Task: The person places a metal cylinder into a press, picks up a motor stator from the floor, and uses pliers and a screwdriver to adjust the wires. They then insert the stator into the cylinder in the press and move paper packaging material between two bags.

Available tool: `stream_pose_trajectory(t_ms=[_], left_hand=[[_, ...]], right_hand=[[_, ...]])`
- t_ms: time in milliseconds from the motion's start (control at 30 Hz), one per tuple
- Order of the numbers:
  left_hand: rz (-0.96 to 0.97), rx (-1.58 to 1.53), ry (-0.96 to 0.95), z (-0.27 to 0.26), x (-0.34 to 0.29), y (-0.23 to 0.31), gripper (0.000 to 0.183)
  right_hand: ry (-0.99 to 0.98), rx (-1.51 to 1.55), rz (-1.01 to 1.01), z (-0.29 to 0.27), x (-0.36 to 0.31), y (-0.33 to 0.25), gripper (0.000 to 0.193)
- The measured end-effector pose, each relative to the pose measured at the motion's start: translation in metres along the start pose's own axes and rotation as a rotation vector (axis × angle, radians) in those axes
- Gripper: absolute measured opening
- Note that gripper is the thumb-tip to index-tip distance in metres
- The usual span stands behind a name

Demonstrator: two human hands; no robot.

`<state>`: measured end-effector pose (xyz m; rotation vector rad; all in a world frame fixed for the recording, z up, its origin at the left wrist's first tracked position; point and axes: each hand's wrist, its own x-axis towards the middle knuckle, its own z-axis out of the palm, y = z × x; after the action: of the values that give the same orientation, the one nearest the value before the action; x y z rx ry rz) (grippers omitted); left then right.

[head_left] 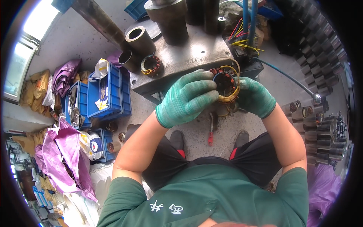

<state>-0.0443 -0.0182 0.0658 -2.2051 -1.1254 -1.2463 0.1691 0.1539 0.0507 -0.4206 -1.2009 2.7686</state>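
Left hand (187,99), right hand (254,96) clasp motor stator (225,86) between them.

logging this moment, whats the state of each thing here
wound motor stator: held in both hands, bore facing up
left hand: gloved, gripping the stator
right hand: gloved, gripping the stator
second stator: resting on the metal table
blue bins: stacked, holding bags

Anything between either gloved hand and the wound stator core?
Nothing visible. The left hand and right hand both grip the stator core directly, in front of the metal press table. Left fingers wrap its near rim.
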Motion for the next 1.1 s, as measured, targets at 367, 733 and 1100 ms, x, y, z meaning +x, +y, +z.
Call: stream_pose_trajectory(t_ms=[367,733,1100], left_hand=[[-0.553,-0.133,-0.003,0.02,-0.01,0.005,0.113],[-0.324,0.164,0.094,0.001,0.026,-0.019,0.1],[-0.658,0.085,0.448,-0.088,0.15,-0.226,0.083]], right_hand=[[0.202,-0.384,-0.346,0.023,0.002,-0.006,0.055],[0.116,-0.391,-0.36,0.033,0.007,-0.018,0.053],[0.031,-1.513,-0.68,0.029,0.018,0.003,0.02]])
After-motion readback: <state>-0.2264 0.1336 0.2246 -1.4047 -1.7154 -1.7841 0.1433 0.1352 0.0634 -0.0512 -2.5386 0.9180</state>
